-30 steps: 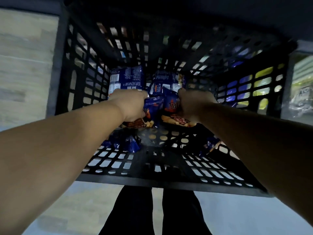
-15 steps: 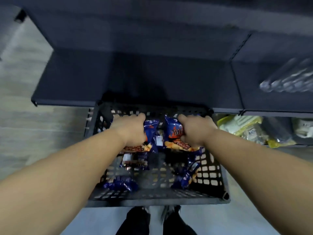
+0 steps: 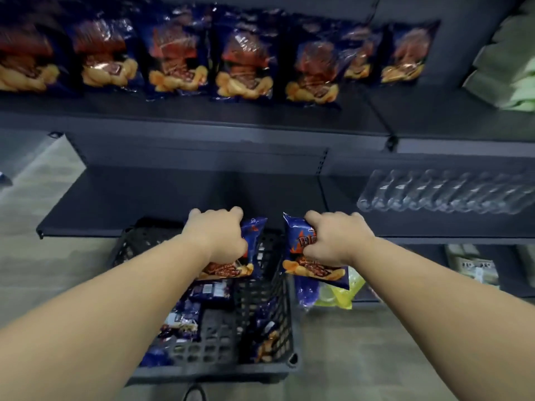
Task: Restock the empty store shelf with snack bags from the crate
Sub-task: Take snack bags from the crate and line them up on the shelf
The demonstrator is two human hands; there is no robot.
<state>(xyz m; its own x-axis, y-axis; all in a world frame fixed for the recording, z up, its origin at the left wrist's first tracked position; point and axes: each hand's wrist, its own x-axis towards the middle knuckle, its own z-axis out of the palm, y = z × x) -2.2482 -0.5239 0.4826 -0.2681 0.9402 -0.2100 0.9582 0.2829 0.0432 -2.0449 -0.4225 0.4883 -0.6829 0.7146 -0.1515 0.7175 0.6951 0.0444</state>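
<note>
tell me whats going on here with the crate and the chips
A person is restocking a store shelf. Each hand holds one blue snack bag: the left hand grips a bag above the black crate, and the right hand grips another bag just past the crate's right edge. More bags lie in the crate. The dark shelf right in front is bare, while the shelf above already carries a row of the same bags.
</note>
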